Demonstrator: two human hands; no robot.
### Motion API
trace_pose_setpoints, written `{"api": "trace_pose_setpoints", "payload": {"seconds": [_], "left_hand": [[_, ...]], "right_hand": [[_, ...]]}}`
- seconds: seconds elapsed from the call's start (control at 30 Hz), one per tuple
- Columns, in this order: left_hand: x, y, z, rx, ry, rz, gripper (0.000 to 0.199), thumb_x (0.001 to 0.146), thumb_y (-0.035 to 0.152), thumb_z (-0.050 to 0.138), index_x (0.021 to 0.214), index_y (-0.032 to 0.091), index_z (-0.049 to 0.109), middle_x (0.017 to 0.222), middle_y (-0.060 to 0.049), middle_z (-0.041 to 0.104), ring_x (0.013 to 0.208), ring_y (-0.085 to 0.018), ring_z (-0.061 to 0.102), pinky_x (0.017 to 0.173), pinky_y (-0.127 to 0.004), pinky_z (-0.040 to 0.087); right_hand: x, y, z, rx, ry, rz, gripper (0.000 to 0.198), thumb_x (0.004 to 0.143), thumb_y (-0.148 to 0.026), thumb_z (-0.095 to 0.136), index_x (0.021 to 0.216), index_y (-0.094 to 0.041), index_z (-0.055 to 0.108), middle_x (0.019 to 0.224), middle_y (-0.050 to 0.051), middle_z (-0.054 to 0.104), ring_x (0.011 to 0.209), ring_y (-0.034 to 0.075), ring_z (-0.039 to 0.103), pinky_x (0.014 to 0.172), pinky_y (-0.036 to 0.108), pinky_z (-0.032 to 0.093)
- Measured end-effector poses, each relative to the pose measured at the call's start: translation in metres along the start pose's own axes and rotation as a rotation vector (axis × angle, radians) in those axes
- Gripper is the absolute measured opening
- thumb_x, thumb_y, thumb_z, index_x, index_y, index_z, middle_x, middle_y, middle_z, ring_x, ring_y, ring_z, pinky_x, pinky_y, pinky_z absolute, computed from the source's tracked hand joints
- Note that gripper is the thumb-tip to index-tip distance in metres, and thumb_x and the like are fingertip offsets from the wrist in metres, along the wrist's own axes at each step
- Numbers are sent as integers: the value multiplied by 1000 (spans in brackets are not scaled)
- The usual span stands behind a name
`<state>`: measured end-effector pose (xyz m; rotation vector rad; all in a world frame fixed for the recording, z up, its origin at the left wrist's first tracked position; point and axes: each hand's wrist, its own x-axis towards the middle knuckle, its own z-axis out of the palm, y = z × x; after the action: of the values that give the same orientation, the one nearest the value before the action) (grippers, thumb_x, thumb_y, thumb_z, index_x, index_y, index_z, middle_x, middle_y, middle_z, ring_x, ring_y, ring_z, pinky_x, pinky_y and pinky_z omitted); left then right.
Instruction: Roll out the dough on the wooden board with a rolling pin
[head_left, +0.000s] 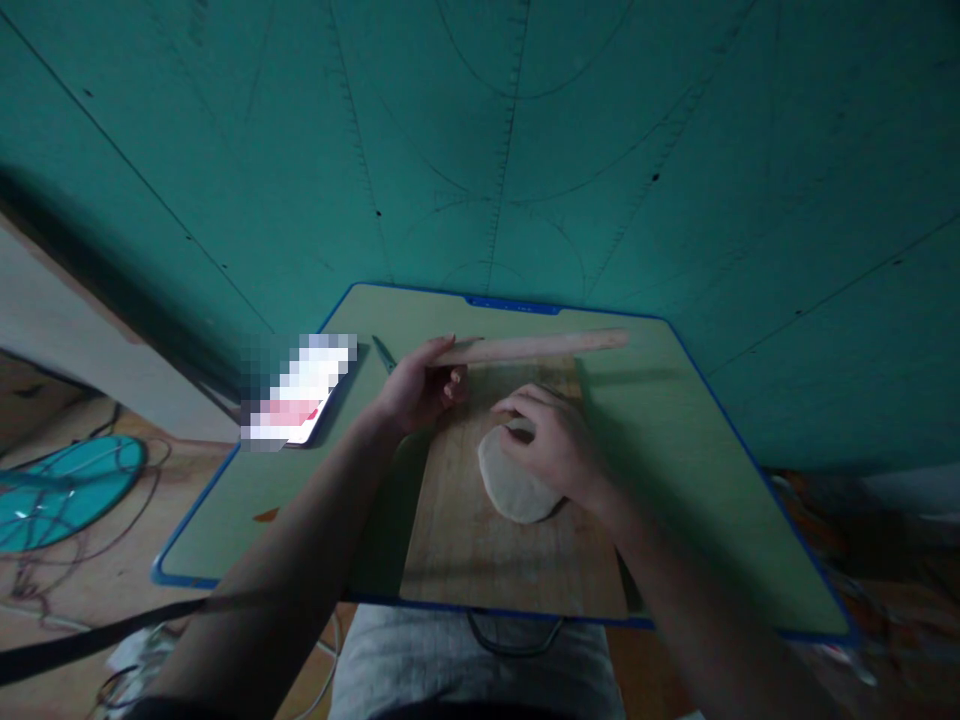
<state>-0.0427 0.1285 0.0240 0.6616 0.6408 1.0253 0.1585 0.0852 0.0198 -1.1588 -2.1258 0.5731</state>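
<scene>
The left hand (431, 385) is gripping a rolling pin (540, 347) while the right hand (555, 440) is touching flattened dough (517, 490), its fingers' pinch impossible to tell

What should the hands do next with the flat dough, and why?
Maybe the right hand should give the dough a little turn on the wooden board. That hand is already curved over the dough's far side, and the left hand holds the rolling pin beyond the dough, so the pin seems out of the way.
</scene>
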Motion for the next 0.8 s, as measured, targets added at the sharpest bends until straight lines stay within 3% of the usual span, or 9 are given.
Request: {"api": "trace_pose_setpoints", "payload": {"seconds": [0.2, 0.3, 0.5, 0.8], "left_hand": [[2, -1, -2, -2, 8, 3, 28, 84, 37, 64, 97, 12, 69, 52, 4, 51, 41, -7, 41, 43, -20, 35], [2, -1, -1, -7, 10, 10, 27, 85, 36, 62, 95, 12, 69, 52, 3, 52, 41, -7, 41, 43, -20, 35], [1, 0, -1, 3, 12, -4, 28, 84, 36, 63, 97, 13, 70, 52, 3, 52, 42, -8, 41, 43, -20, 36], [1, -1, -1, 0, 49, -2, 28, 83, 36, 64, 97, 13, 71, 51, 3, 52, 41, -8, 41, 44, -21, 37]], "right_hand": [[4, 6, -14, 821, -35, 136, 9, 78, -25, 66, 86, -22, 64, 79, -2, 62, 71, 13, 56, 66, 27, 44], [3, 3, -19, 1071, -43, 195, 11, 75, -22, 69, 80, -22, 59, 72, -4, 56, 63, 10, 51, 60, 24, 40], [5, -3, -20, 1333, -118, 247, 18, 76, -17, 68, 82, -23, 52, 68, -7, 53, 55, 7, 48, 54, 22, 36], [4, -8, -21, 1456, -204, 286, 19, 75, -12, 60, 83, -23, 46, 66, -9, 48, 52, 7, 46, 51, 22, 33]]}}
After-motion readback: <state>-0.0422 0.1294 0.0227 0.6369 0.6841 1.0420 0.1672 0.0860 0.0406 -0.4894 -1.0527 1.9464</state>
